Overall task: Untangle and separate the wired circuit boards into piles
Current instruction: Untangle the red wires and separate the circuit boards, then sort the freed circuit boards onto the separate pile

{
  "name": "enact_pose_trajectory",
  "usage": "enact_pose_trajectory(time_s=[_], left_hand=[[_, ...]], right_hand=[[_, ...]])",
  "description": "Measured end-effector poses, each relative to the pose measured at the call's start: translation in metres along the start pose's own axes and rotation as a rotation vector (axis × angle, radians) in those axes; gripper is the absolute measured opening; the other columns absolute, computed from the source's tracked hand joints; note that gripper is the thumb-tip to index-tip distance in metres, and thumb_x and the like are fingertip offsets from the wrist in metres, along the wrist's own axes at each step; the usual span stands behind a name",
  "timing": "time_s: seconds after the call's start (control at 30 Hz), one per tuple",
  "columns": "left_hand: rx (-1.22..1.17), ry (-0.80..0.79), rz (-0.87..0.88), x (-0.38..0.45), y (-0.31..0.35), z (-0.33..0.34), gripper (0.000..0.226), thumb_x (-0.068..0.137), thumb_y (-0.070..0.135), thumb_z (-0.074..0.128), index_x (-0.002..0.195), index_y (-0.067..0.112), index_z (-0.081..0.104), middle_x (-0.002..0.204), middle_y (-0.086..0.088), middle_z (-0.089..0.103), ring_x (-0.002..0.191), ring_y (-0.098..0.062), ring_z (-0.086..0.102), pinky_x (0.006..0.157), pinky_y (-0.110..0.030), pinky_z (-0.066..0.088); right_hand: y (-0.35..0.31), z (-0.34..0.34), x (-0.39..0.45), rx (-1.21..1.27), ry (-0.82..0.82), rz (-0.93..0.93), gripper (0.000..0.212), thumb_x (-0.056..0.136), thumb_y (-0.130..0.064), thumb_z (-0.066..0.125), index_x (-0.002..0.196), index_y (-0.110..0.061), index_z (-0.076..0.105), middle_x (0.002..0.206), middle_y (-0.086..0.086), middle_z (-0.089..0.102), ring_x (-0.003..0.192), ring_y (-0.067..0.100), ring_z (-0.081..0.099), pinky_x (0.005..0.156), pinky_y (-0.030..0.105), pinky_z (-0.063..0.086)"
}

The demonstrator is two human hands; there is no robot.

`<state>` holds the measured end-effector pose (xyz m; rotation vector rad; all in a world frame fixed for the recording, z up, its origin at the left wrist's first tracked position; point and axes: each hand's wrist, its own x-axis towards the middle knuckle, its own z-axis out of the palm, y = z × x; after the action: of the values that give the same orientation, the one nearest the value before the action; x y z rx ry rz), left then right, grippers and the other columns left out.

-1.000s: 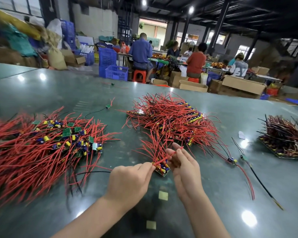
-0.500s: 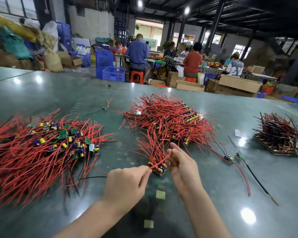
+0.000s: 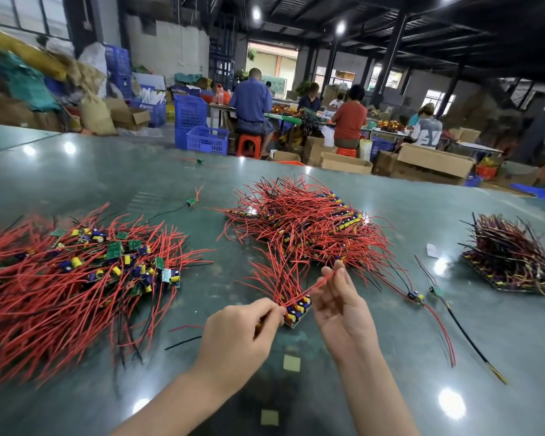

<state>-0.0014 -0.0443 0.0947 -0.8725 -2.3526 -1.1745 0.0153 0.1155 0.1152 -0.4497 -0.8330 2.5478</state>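
**Three piles, one small bundle between the hands**

The dark green counter (image 3: 390,215) carried three heaps of wired circuit boards. The largest, a wide spread of red leads and green boards (image 3: 76,278), lay well to the left of the fingers. The middle heap (image 3: 302,225) sat just beyond the fingers, its nearest wires reaching almost to them. A third, darker stack (image 3: 513,259) stood well off to the right.

Between the hands lay a small bundle of boards (image 3: 298,308), its red wires fanning up and away toward the middle heap. The left hand (image 3: 233,338) was closed, its fingers (image 3: 269,305) pinched at the bundle's near edge, where the wires met the boards. The right hand (image 3: 343,306) was half open, palm turned inward, with thumb and forefinger gripping a single red wire (image 3: 317,286) that ran taut down to the bundle.

Right of the right-hand fingers, two loose boards (image 3: 416,296) lay near each other on the counter, trailing red and black leads toward the near edge. Two more single boards lay far beyond the fingers, toward the counter's back. Two small pale squares (image 3: 291,362) were stuck to the counter near the wrists.

Behind the counter, blue plastic crates (image 3: 206,140) stood stacked, and open cardboard boxes (image 3: 434,160) sat on the floor; their contents could not be seen.
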Motion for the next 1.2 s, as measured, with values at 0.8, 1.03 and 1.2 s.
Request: enact_pose_trajectory(time_s=[0.8,1.03,1.2], left_hand=[[0.233,-0.101,0.018,0.008,-0.015,-0.012,0.046,0.083,0.070,0.022,0.102,0.039,0.050,0.051,0.007,0.047,0.068,-0.013,0.058,0.052,-0.024,0.035],[0.478,0.053,0.214,0.017,-0.017,-0.025,0.049,0.086,0.051,0.041,0.048,0.019,0.042,0.033,0.001,0.041,0.028,-0.016,0.042,0.037,-0.018,0.014],[0.658,0.275,0.203,0.028,-0.039,-0.050,0.049,0.090,0.047,0.038,0.055,0.017,0.053,0.043,0.001,0.051,0.034,-0.019,0.051,0.033,-0.019,0.028]], right_hand=[[-0.012,-0.006,0.006,0.171,0.002,-0.160,0.019,0.073,-0.019,0.060,0.062,-0.023,0.075,0.067,-0.004,0.069,0.056,0.004,0.062,0.052,0.014,0.049],[-0.013,-0.004,0.004,0.156,-0.111,-0.166,0.018,0.075,-0.022,0.059,0.066,-0.027,0.074,0.071,-0.009,0.069,0.062,0.005,0.064,0.059,0.017,0.051],[-0.012,-0.010,0.006,-0.459,-0.140,-0.261,0.021,0.091,-0.020,0.052,0.099,-0.026,0.071,0.094,-0.007,0.074,0.068,0.004,0.065,0.062,0.018,0.053]])
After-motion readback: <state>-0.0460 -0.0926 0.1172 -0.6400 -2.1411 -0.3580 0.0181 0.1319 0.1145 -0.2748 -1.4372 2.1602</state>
